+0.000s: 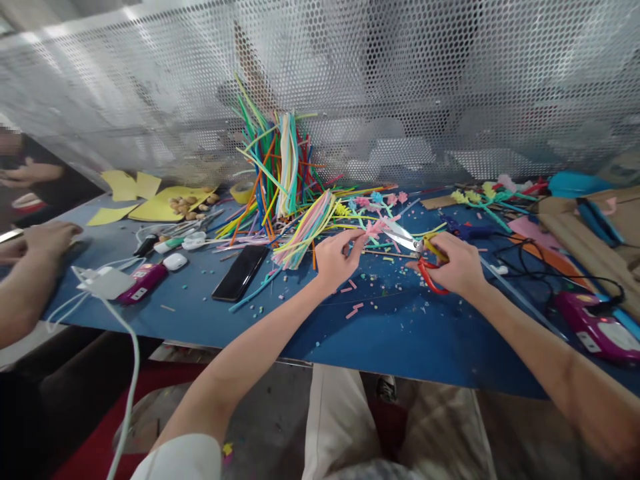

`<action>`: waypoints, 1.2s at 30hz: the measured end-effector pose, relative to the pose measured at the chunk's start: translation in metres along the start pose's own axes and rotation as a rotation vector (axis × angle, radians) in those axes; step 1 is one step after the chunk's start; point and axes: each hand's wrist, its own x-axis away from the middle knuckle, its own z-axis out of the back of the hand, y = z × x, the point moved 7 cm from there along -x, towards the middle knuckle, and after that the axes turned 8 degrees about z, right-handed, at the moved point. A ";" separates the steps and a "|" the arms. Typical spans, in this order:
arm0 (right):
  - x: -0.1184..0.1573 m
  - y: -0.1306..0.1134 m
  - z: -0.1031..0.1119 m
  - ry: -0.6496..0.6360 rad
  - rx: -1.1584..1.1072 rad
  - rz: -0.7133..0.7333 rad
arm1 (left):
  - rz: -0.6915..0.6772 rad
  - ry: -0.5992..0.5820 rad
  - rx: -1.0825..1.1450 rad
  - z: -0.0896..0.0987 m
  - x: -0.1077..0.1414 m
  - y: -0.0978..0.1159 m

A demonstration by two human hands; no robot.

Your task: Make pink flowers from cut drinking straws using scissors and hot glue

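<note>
Between the fingertips of my left hand (340,259) is a small pink pipe-cleaner flower (375,229). My right hand (457,263) grips scissors (431,268) with one red and one yellow handle loop. Their blades (400,235) point left and reach the pink flower; whether they touch it I cannot tell. Behind my hands lie finished-looking pink and blue fuzzy flowers (376,197). A bundle of pastel pipe cleaners (307,230) rests just beyond my left hand. Short pink clippings (354,311) are scattered on the blue table below.
A tall heap of coloured pipe cleaners (286,167) leans by the perforated metal screen (425,87). To the left are a black phone (240,272), a purple power socket (143,283) and yellow paper (155,203). Another purple socket (595,327) and a glue gun (467,229) with cable lie right. Another person's hand (50,240) rests at far left.
</note>
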 end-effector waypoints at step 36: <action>0.002 0.004 0.005 -0.023 0.185 -0.010 | 0.004 -0.050 0.027 -0.002 0.005 0.008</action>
